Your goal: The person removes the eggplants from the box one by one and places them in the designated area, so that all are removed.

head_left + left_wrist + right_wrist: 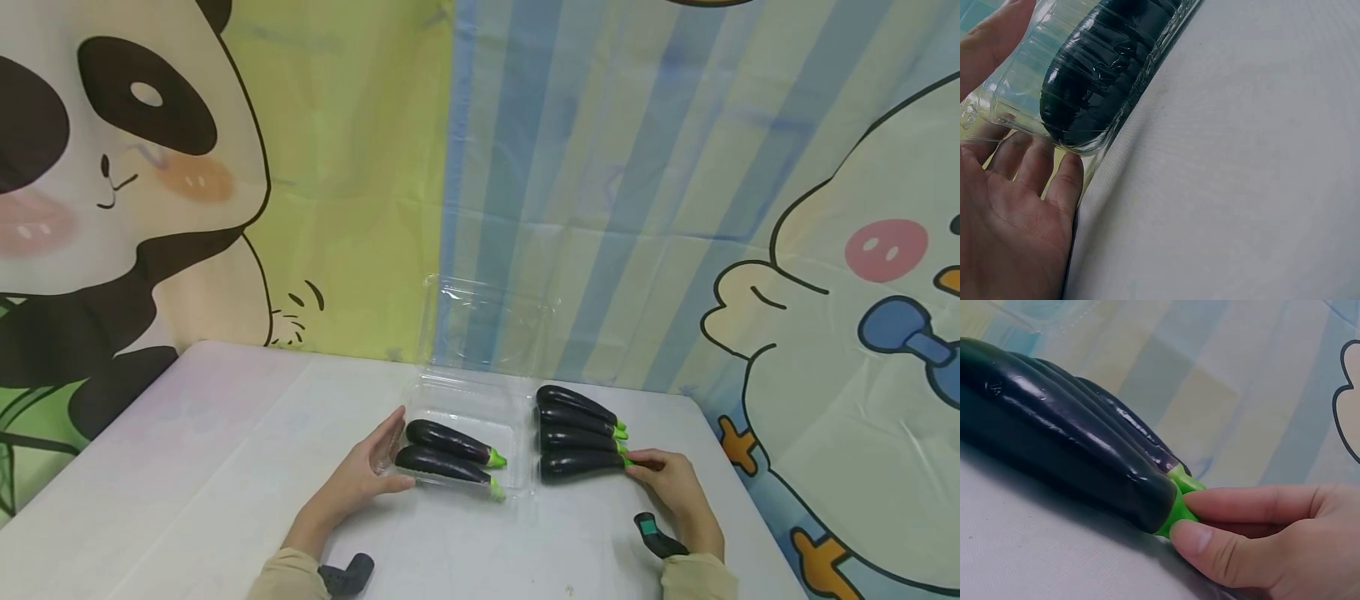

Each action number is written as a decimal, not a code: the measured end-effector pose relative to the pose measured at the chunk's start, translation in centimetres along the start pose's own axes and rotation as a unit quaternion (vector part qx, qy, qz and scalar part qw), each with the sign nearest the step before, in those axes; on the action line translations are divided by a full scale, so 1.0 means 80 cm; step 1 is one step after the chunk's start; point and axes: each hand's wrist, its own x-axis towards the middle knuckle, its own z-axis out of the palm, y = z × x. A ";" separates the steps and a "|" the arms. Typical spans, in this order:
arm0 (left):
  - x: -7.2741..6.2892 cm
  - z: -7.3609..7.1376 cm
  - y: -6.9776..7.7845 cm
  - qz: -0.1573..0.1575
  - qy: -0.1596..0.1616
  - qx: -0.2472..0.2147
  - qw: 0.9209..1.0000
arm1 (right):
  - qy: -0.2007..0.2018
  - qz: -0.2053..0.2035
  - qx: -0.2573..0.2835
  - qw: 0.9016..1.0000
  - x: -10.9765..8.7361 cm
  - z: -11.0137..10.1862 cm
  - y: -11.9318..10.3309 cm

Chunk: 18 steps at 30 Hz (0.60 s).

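Note:
A clear plastic clamshell box (468, 396) stands on the table with its lid (487, 325) raised against the backdrop. Two dark purple eggplants lie in it, a rear one (450, 442) and a front one (442, 463), green stems to the right. My left hand (367, 467) holds the box's near left corner, fingers and thumb spread about the wall (1022, 112). Right of the box, several more eggplants lie side by side. My right hand (671, 479) pinches the green stem (1175, 515) of the nearest eggplant (581, 465) between thumb and fingers.
The white table (187, 467) ends at a cloth backdrop (637, 208) printed with cartoon animals. Dark wrist-worn pieces show at the left wrist (348, 575) and the right wrist (656, 535).

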 end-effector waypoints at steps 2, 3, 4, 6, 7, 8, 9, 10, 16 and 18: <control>0.000 0.000 0.000 0.001 -0.001 -0.003 1.000 | 0.010 0.000 -0.004 1.000 0.000 0.002 0.000; 0.000 0.000 0.000 0.002 -0.001 -0.003 1.000 | 0.015 -0.001 -0.006 1.000 0.000 0.002 0.000; 0.000 0.000 0.000 0.002 -0.001 -0.004 1.000 | 0.020 -0.002 -0.006 1.000 0.001 0.003 0.000; 0.000 0.001 0.001 0.003 -0.001 -0.005 1.000 | 0.027 -0.006 -0.006 1.000 0.000 0.003 -0.002; 0.000 0.001 0.002 0.004 -0.001 -0.005 1.000 | 0.030 -0.008 -0.005 1.000 0.000 0.004 -0.002; 0.000 0.001 0.002 0.004 -0.001 -0.006 1.000 | 0.033 -0.009 -0.004 0.999 0.001 0.004 -0.002; 0.000 0.001 0.002 0.005 -0.001 -0.007 1.000 | 0.036 -0.010 -0.003 0.999 0.001 0.004 -0.003; 0.000 0.001 0.002 0.006 -0.001 -0.007 1.000 | 0.038 -0.012 -0.003 0.999 0.001 0.004 -0.003; 0.000 0.000 0.002 0.003 0.001 -0.005 1.000 | 0.039 -0.010 -0.004 0.999 0.004 0.007 0.000; 0.001 0.000 0.001 0.003 0.001 -0.005 1.000 | 0.037 -0.005 -0.003 0.999 0.004 0.007 0.000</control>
